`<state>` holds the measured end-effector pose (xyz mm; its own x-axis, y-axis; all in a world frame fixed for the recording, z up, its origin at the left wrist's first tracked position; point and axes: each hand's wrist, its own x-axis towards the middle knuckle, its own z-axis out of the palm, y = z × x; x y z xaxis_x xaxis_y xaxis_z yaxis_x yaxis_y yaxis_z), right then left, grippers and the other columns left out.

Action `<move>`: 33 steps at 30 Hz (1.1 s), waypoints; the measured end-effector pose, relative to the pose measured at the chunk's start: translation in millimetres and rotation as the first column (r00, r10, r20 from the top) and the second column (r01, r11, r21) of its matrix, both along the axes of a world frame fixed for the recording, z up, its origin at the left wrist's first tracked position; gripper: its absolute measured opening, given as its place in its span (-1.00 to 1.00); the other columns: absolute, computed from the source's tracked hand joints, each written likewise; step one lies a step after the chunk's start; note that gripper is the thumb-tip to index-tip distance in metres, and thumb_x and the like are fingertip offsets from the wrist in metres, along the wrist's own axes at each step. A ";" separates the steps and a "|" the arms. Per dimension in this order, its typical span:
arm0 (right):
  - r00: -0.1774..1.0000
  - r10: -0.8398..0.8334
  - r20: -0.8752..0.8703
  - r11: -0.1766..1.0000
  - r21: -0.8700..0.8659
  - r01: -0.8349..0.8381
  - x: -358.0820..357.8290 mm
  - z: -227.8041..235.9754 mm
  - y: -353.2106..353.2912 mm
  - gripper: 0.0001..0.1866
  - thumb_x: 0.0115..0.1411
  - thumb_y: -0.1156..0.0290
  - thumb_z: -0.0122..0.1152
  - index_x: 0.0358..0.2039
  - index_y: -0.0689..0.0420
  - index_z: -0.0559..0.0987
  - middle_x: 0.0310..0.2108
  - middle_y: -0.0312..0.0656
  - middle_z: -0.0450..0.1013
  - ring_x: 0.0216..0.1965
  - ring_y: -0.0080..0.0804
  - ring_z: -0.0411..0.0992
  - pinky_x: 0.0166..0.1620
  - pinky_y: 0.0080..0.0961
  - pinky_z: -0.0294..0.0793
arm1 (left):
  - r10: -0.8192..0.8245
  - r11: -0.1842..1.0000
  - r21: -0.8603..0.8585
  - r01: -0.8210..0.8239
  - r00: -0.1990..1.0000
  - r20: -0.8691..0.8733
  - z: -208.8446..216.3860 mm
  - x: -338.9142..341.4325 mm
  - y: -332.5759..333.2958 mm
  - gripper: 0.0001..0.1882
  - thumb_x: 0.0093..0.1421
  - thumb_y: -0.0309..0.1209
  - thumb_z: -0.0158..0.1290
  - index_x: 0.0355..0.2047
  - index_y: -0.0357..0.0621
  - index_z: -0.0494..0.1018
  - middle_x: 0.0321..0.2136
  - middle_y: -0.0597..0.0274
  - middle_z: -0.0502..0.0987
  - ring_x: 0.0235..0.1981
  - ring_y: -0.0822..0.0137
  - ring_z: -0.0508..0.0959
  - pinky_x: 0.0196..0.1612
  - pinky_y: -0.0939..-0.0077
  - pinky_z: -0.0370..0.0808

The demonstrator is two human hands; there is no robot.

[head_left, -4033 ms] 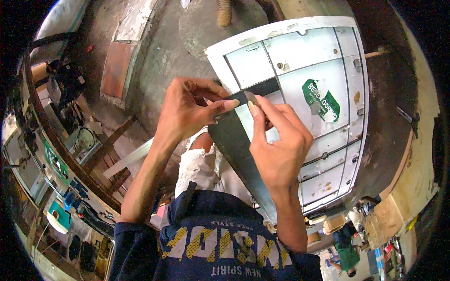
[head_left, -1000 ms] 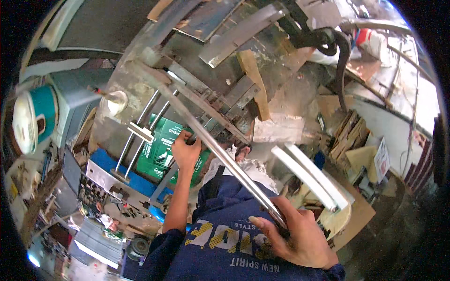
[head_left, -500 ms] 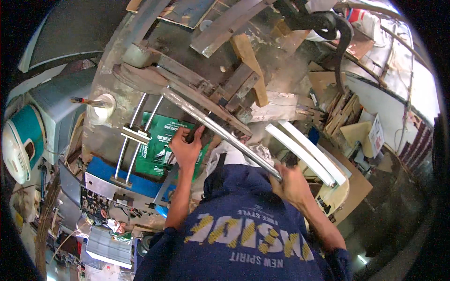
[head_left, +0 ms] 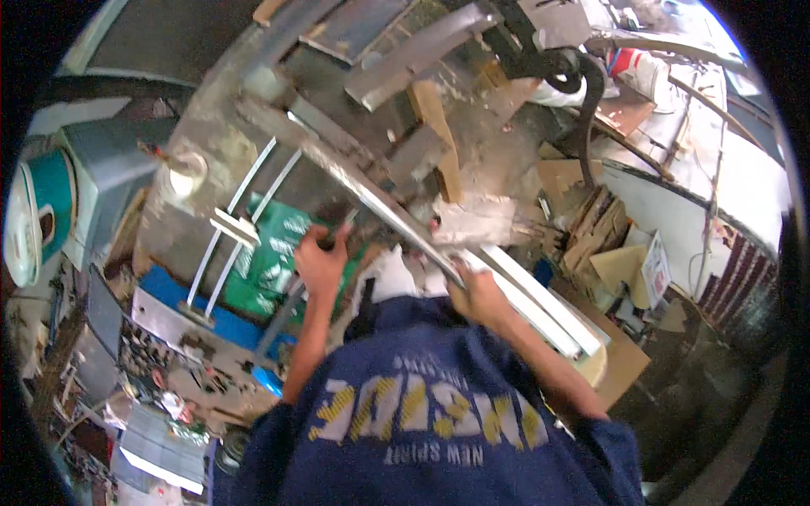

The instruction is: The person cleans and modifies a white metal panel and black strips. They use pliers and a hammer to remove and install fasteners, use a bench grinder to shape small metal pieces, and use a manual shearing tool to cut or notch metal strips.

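Observation:
My right hand (head_left: 479, 295) is closed around the near end of a long silver metal tube (head_left: 384, 207). The tube runs diagonally to the far left, close beside rusty metal blocks and bars (head_left: 371, 156). To the left of the tube, my left hand (head_left: 321, 260) has curled fingers around a narrow grey strip-like tool, partly hidden by the hand and blurred, so its kind is unclear. Beneath that hand lies a green printed package (head_left: 268, 244). Next to the package rests a frame of two thin silver rods with a pale crosspiece (head_left: 234, 226).
Two white curved strips (head_left: 540, 308) lie right of my right hand. Beyond them are stacked wood scraps (head_left: 595, 219). A white round container (head_left: 187, 175) with a brush stands at the left. A wooden block (head_left: 437, 139) and a steel bar (head_left: 422, 55) lie farther off.
My right hand has moved forward and left with the tube's near end. My left hand remains near the green package, its fingers around the strip-like tool. The whole view has shifted slightly.

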<state>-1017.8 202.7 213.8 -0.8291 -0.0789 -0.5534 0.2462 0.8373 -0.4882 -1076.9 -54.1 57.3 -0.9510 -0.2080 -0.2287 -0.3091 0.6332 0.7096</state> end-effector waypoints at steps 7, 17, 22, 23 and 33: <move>0.940 -0.230 0.253 0.936 -0.206 0.285 -26.1 67.5 -6.4 -0.62 0.26 0.15 0.12 -0.34 0.29 0.56 -0.57 0.14 0.47 -0.50 0.10 0.48 -0.30 -0.17 0.45 | 0.170 0.980 -0.111 -0.167 0.985 0.020 17.1 55.2 -25.7 -0.55 -0.05 -0.06 0.38 -0.61 -0.17 0.46 -0.72 0.26 0.46 -0.60 0.23 0.49 -0.40 0.32 0.35; 0.954 -0.239 -0.183 0.969 0.024 0.247 -83.4 -220.5 107.5 -0.22 0.02 0.01 0.31 0.06 0.37 0.32 -0.42 0.11 0.55 -0.34 -0.01 0.56 -0.19 -0.22 0.53 | 0.168 0.983 -0.132 -0.130 0.928 0.333 16.8 24.2 -32.0 -0.38 0.03 0.13 0.22 -0.79 -0.21 0.52 -0.85 0.21 0.42 -0.76 0.22 0.42 -0.53 0.37 0.34; 0.925 -0.374 -0.072 0.926 0.024 0.376 -93.3 -133.1 98.4 -0.47 0.02 0.21 0.27 -0.10 0.36 0.48 -0.31 0.17 0.54 -0.22 0.10 0.54 -0.17 -0.14 0.49 | 0.319 0.927 -0.265 -0.265 0.929 0.189 21.8 51.4 -35.0 -0.41 0.09 0.19 0.12 -0.68 -0.11 0.60 -0.72 0.18 0.56 -0.48 0.07 0.60 0.06 0.00 0.25; 0.909 -0.408 -0.080 0.910 0.037 0.412 -90.6 -111.6 94.1 -0.53 0.03 0.24 0.25 -0.13 0.34 0.51 -0.33 0.15 0.55 -0.22 0.10 0.55 -0.19 -0.13 0.49 | 0.256 0.903 -0.391 -0.178 0.953 0.159 21.5 62.9 -33.9 -0.41 0.08 0.16 0.17 -0.70 -0.15 0.58 -0.77 0.22 0.51 -0.60 0.20 0.55 -0.11 0.20 0.38; 0.989 0.091 0.113 0.994 -0.070 -0.084 31.6 19.5 62.8 -0.44 0.07 0.12 0.35 -0.15 0.26 0.32 -0.38 0.26 0.49 -0.33 0.21 0.53 -0.28 -0.06 0.52 | 0.263 0.948 0.030 -0.318 0.831 0.489 -1.1 53.3 -45.3 -0.37 0.00 0.13 0.30 -0.81 -0.21 0.47 -0.82 0.37 0.37 -0.71 0.49 0.31 -0.53 0.49 0.27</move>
<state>-986.3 265.5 233.3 -0.7477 -0.1871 -0.6371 0.2316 0.8258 -0.5142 -1023.6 -99.4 56.2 -0.6204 -0.4063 -0.6708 -0.7816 0.3906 0.4864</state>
